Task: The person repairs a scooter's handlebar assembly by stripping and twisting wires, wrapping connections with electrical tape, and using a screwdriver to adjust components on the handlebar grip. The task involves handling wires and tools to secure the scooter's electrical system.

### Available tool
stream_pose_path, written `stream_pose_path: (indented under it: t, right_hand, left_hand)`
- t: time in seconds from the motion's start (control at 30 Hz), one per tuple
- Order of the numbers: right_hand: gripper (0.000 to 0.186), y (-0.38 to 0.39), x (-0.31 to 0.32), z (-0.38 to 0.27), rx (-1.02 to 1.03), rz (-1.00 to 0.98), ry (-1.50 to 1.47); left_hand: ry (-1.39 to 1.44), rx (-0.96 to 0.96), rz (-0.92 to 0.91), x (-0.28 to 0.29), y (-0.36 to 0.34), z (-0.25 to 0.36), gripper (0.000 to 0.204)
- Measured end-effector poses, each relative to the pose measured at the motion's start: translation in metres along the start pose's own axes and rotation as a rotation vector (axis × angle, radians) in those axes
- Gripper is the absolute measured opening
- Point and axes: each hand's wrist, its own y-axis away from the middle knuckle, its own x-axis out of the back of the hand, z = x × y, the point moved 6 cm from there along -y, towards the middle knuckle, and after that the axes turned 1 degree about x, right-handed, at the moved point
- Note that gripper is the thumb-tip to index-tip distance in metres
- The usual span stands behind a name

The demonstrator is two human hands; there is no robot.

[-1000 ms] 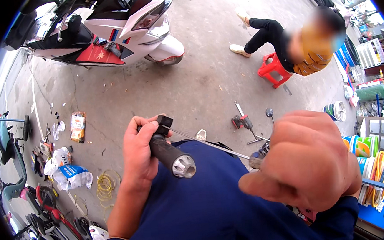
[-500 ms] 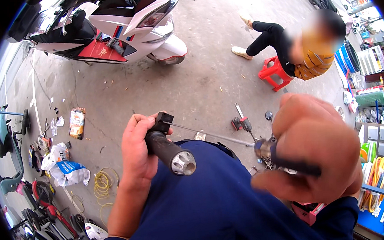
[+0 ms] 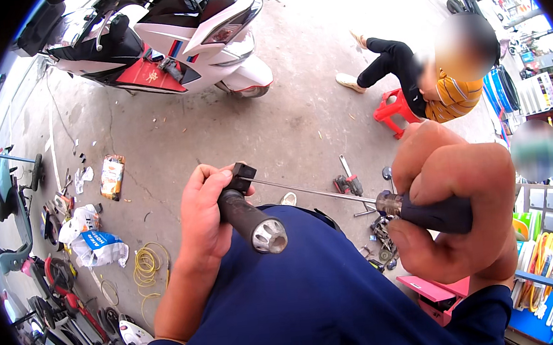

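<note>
Gripped in my left hand is a black handlebar grip with a silver slotted end cap facing me. A square black clamp block sits at its far end, beside my left thumb. My right hand is closed around the dark handle of a screwdriver. Its long thin shaft runs leftward, with the tip at the side of the black block. Whether the tip sits in a screw is hidden.
A white scooter stands ahead. A person sits on a red stool at the right. On the ground lie a power drill, loose metal parts, a yellow hose and plastic bags. A pink toolbox is beside me.
My right hand has shifted its hold on the screwdriver handle and is no longer blurred. The grip and block have moved slightly right, with the tip still against the block.
</note>
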Motion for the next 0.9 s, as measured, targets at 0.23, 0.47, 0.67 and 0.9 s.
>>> stream_pose_path:
  t: [0.23,0.47,0.67,0.9]
  right_hand:
    - [0.034,0.002,-0.001,0.008,0.066,0.009,-0.01]
    - [0.032,0.0,0.003,0.013,-0.049,0.033,0.08]
    - [0.022,0.001,0.005,0.021,-0.086,-0.019,0.224]
    - [0.035,-0.012,0.001,0.016,-0.011,-0.025,0.285]
  left_hand:
    - [0.03,-0.019,0.025,0.004,-0.004,-0.001,0.015]
    - [0.034,-0.099,0.069,0.014,-0.005,-0.009,0.012]
    - [0.056,-0.039,0.132,0.019,-0.006,-0.007,0.012]
    - [0.053,-0.055,0.167,0.022,0.0,-0.003,0.012]
